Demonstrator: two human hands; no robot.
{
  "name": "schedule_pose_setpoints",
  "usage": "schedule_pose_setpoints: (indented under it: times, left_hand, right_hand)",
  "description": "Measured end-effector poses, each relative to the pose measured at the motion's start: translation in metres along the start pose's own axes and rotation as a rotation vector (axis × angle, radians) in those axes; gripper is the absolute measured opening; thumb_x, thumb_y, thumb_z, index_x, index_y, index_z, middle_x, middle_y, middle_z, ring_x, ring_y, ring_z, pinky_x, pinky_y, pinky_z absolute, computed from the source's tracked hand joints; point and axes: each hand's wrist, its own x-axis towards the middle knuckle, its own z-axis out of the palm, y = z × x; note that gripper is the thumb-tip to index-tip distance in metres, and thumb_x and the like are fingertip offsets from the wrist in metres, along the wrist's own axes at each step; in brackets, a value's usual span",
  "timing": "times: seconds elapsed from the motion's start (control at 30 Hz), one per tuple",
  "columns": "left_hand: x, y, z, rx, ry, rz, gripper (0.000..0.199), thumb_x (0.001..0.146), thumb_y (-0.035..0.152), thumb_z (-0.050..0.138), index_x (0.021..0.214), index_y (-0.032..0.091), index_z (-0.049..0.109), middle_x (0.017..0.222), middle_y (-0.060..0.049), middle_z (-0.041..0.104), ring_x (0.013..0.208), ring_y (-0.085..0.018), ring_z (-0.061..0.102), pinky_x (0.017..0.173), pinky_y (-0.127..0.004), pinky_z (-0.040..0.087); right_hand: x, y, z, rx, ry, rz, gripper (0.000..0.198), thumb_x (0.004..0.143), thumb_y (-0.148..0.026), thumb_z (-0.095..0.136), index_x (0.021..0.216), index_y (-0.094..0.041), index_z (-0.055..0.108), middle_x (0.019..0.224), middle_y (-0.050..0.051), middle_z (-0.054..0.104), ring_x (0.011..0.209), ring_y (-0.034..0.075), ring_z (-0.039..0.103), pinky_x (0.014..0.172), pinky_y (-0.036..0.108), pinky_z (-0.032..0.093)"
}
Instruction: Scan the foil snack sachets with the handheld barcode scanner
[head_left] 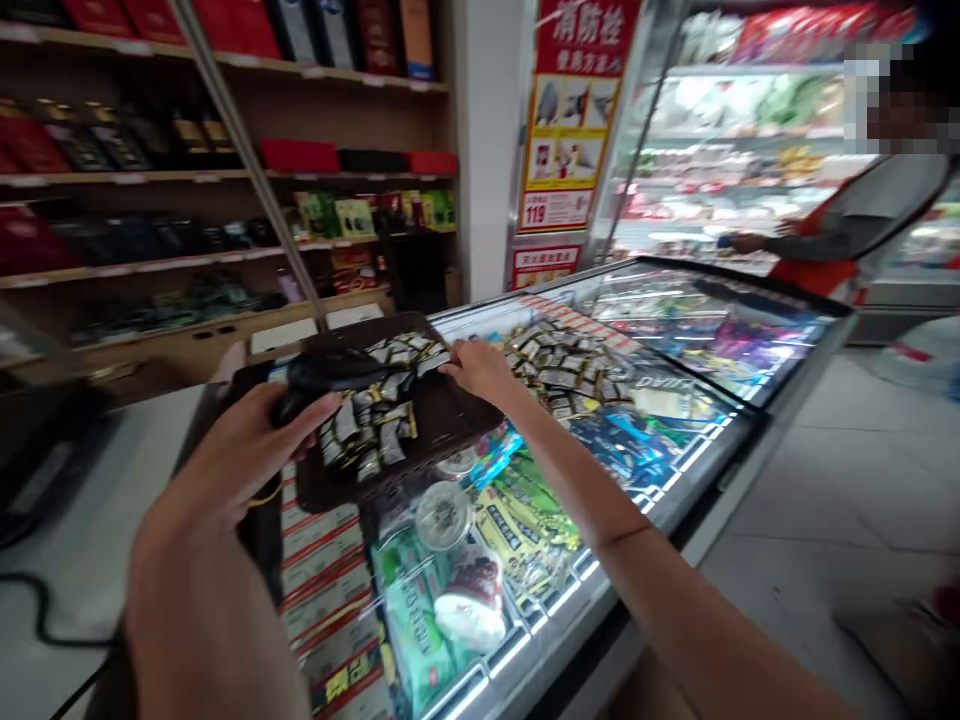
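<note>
My left hand (255,430) is closed around a black handled tool (334,370), whose exact kind I cannot make out. It lies over the left side of a dark brown tray (450,415), and my lower fingers are partly hidden there. Small wrapped candies (375,430) in silver, black and gold lie at the tray's left and far sides. Across the tray, my right hand (476,365) has its fingers closed on the right rim. More of the same candies (562,365) are heaped just beyond that hand, on the freezer top.
Beneath the tray is a glass-topped chest freezer (645,500) with ice cream packs inside. White-and-red price labels (326,575) line its near left part. A grey counter (90,500) with a black cable is at left. A person (840,220) stands by the lit shelves at right.
</note>
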Motion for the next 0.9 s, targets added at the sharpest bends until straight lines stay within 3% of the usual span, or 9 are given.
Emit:
schedule_pose_setpoints:
  times: [0.1, 0.27, 0.37, 0.5, 0.63, 0.77, 0.9]
  left_hand:
    - [-0.005, 0.009, -0.002, 0.006, -0.011, -0.023, 0.047, 0.075, 0.068, 0.065, 0.08, 0.022, 0.056, 0.062, 0.005, 0.054, 0.057, -0.013, 0.053, 0.049, -0.021, 0.04]
    - [-0.015, 0.019, -0.004, -0.049, -0.041, -0.011, 0.038, 0.077, 0.059, 0.065, 0.081, 0.023, 0.054, 0.063, 0.006, 0.048, 0.055, -0.011, 0.047, 0.048, -0.02, 0.037]
    - [-0.017, 0.021, -0.003, -0.054, -0.044, -0.006, 0.036, 0.078, 0.057, 0.064, 0.078, 0.023, 0.053, 0.063, 0.006, 0.046, 0.055, -0.011, 0.046, 0.048, -0.021, 0.036]
    - [-0.014, 0.018, -0.001, -0.066, -0.046, 0.03, 0.04, 0.076, 0.06, 0.064, 0.075, 0.023, 0.05, 0.061, 0.006, 0.046, 0.054, -0.012, 0.046, 0.049, -0.023, 0.037]
    - [-0.013, 0.015, 0.002, -0.032, -0.038, 0.034, 0.04, 0.077, 0.062, 0.064, 0.075, 0.024, 0.053, 0.061, 0.003, 0.051, 0.054, -0.014, 0.048, 0.05, -0.026, 0.038]
    - [-0.017, 0.019, 0.007, -0.014, -0.041, 0.067, 0.039, 0.075, 0.066, 0.065, 0.073, 0.028, 0.057, 0.062, -0.001, 0.056, 0.058, -0.018, 0.053, 0.05, -0.029, 0.041]
    - [-0.021, 0.032, 0.016, 0.055, -0.027, 0.052, 0.04, 0.075, 0.066, 0.066, 0.077, 0.026, 0.062, 0.066, -0.001, 0.059, 0.07, -0.019, 0.062, 0.055, -0.026, 0.042]
  right_hand:
    - [-0.002, -0.022, 0.031, 0.104, -0.095, -0.115, 0.032, 0.098, -0.044, 0.051, 0.108, -0.017, 0.063, 0.106, 0.015, 0.071, 0.104, 0.03, 0.066, 0.083, 0.034, 0.046]
    - [-0.008, -0.039, 0.061, 0.245, -0.322, -0.253, 0.032, 0.099, -0.032, 0.051, 0.127, -0.018, 0.058, 0.111, 0.012, 0.072, 0.1, 0.024, 0.067, 0.079, 0.027, 0.043]
    - [-0.007, -0.04, 0.069, 0.368, -0.401, -0.292, 0.026, 0.096, -0.024, 0.052, 0.115, -0.017, 0.067, 0.109, 0.01, 0.072, 0.093, 0.02, 0.066, 0.076, 0.025, 0.043]
    - [-0.002, -0.039, 0.079, 0.518, -0.371, -0.17, 0.018, 0.086, -0.02, 0.057, 0.089, -0.012, 0.073, 0.08, 0.006, 0.07, 0.072, 0.016, 0.058, 0.065, 0.024, 0.039]
    - [-0.004, -0.037, 0.08, 0.67, -0.311, -0.131, 0.016, 0.08, -0.025, 0.063, 0.077, -0.012, 0.071, 0.062, 0.0, 0.06, 0.062, 0.013, 0.051, 0.06, 0.023, 0.036]
    - [-0.007, -0.033, 0.075, 0.72, -0.268, -0.092, 0.021, 0.08, -0.028, 0.061, 0.074, -0.01, 0.071, 0.058, -0.001, 0.055, 0.059, 0.012, 0.048, 0.061, 0.024, 0.038]
    - [0.003, -0.035, 0.084, 0.709, -0.182, -0.033, 0.015, 0.075, -0.021, 0.065, 0.079, -0.008, 0.071, 0.067, 0.0, 0.06, 0.071, 0.015, 0.057, 0.075, 0.028, 0.045]
